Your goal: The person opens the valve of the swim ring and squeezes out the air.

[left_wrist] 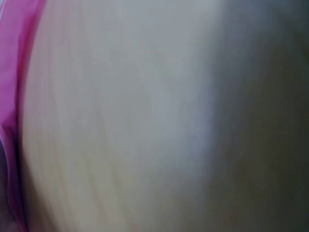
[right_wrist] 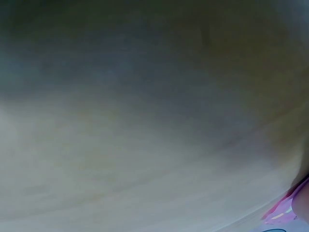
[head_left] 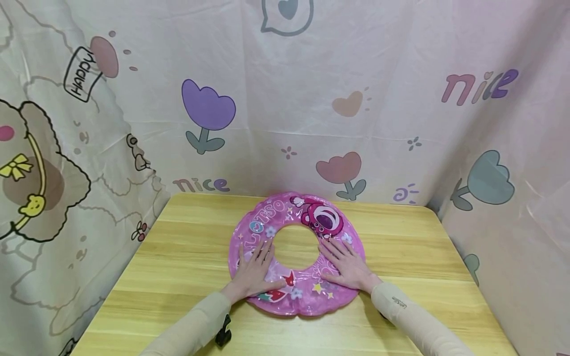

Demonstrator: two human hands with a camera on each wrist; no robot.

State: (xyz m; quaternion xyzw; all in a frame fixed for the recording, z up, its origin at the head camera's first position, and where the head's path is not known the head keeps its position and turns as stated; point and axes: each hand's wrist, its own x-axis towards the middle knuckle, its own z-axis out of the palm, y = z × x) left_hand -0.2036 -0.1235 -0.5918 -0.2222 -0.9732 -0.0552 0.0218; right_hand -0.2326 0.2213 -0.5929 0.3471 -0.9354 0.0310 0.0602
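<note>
A pink inflatable swim ring (head_left: 297,304) lies flat on the table, printed with a cartoon bear, flowers, stars and lettering. It looks filled out, with puckered edges. On its left side rests my left hand (head_left: 253,275), fingers straight and spread. My right hand (head_left: 349,267) lies on the right side in the same way, palm down. In the left wrist view only a strip of the pink ring (left_wrist: 19,63) shows along the left edge. A small corner of the ring (right_wrist: 282,212) appears at the lower right of the right wrist view, beside a bit of skin.
The wood-grain table (head_left: 169,267) extends around the ring. Behind it and along both sides hangs a printed cloth (head_left: 276,89) with tulips, hearts and words. A black clip-like piece (head_left: 223,332) shows beside the left sleeve. Both wrist views are mostly blurred tabletop.
</note>
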